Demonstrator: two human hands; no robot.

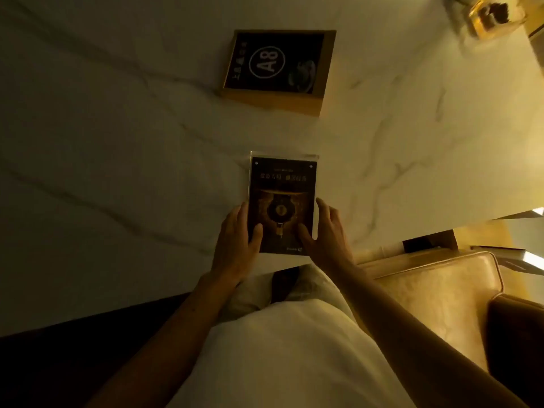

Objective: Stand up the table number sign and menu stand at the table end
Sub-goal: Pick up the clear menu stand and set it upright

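The menu stand (282,187), a clear acrylic holder with a dark printed card, lies flat on the white marble table (117,172) near its front edge. My left hand (238,240) grips its left side with the thumb on the card. My right hand (323,231) holds its right side, thumb on the card too. Farther back lies the table number sign (279,66), a dark panel marked "A8" on a wooden block, flat on the table and apart from both hands.
A glass container (491,16) with dark contents stands at the far right corner of the table. A tan leather chair (435,295) sits at the right, below the table's edge. My light-coloured clothing fills the bottom centre.
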